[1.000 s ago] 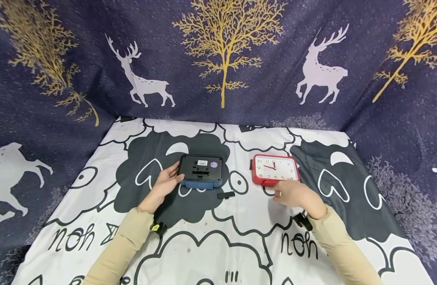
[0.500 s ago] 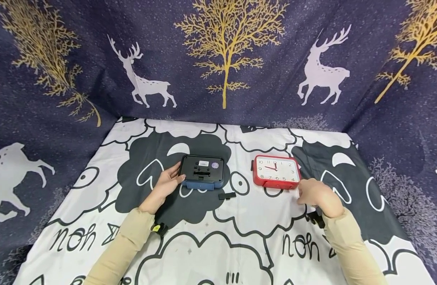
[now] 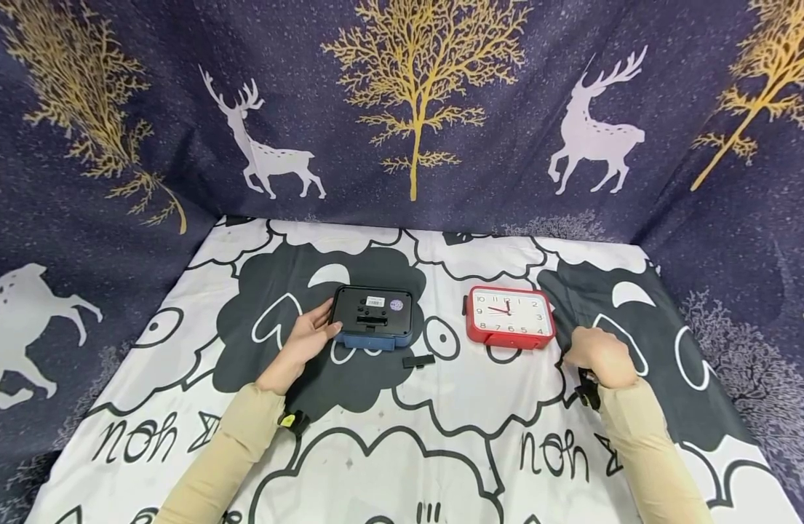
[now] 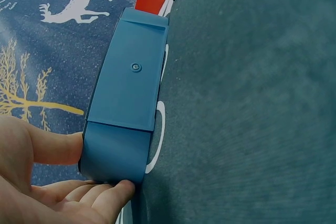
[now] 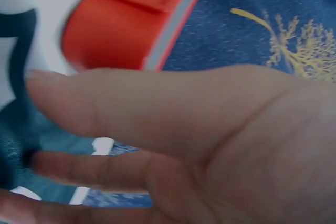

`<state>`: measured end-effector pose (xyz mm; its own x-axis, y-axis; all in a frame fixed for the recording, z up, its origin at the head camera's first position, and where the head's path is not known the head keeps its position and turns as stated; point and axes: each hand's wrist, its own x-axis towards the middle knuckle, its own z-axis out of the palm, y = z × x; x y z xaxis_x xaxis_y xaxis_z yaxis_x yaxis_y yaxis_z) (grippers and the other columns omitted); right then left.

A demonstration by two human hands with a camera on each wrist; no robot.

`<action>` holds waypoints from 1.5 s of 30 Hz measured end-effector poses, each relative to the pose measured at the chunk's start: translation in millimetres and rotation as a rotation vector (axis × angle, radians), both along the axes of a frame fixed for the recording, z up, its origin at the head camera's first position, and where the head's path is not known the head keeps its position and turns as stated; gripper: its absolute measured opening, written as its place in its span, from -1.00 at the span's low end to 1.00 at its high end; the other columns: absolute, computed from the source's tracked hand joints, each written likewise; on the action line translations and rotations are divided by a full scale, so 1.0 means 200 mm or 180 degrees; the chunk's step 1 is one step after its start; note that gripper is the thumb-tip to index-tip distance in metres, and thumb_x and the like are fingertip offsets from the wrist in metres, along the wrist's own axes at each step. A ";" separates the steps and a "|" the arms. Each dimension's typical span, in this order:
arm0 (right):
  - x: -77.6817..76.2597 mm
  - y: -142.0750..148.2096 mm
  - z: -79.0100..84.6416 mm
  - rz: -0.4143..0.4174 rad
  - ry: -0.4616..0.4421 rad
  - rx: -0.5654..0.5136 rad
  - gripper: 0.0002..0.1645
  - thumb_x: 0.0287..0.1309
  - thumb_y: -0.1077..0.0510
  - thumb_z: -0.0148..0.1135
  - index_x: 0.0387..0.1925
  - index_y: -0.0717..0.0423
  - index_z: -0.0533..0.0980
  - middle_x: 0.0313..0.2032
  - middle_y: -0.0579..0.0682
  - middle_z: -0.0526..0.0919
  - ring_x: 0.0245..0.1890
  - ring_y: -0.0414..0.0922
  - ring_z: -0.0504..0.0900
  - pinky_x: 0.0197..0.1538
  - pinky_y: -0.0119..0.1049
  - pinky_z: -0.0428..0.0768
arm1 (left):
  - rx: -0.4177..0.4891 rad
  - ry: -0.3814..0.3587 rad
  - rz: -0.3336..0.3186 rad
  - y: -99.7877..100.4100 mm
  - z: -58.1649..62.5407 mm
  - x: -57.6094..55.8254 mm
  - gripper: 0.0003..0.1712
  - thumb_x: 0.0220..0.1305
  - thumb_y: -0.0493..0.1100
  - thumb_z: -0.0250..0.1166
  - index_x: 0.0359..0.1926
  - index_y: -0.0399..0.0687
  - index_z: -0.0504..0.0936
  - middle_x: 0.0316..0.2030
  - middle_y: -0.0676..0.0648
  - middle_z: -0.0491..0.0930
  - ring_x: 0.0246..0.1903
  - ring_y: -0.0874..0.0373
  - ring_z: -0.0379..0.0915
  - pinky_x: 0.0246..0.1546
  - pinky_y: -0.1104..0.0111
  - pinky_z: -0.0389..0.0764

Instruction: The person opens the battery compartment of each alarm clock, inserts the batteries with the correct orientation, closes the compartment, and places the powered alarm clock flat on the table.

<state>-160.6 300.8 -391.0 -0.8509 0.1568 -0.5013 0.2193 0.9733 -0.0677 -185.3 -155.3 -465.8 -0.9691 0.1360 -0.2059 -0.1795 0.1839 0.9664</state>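
Observation:
A blue alarm clock (image 3: 373,317) lies face down, its black back with slot and stickers turned up. My left hand (image 3: 303,340) holds its left end; in the left wrist view the thumb (image 4: 58,148) is on the back's edge and fingertips are at the end of the blue case. Just below it lies a small black battery cover (image 3: 418,361). A red alarm clock (image 3: 510,317) lies face up to the right, white dial showing. My right hand (image 3: 599,355) is beside its lower right corner, apart from it, thumb (image 5: 105,98) and fingers loosely extended around nothing.
A white cloth (image 3: 375,480) with black sheep drawings covers the table. Dark blue curtains (image 3: 480,182) with deer and gold trees rise behind it and at both sides.
My right hand has moved right, away from the red clock's lower edge, uncovering its corner. My left hand and the blue clock have stayed in place.

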 end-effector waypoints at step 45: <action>-0.01 0.07 -0.07 0.0476 0.0014 0.0139 -0.93 -0.02 0.32 0.23 -0.46 0.25 0.49 -0.36 0.31 0.57 -0.33 0.23 0.55 -0.22 0.14 0.51 | 0.0100 -0.0002 -0.0004 -0.01 0.00 0.01 -0.26 0.36 -0.39 0.05 0.49 -0.29 -0.03 0.45 -0.34 0.04 0.45 -0.12 -0.01 0.38 0.12 0.14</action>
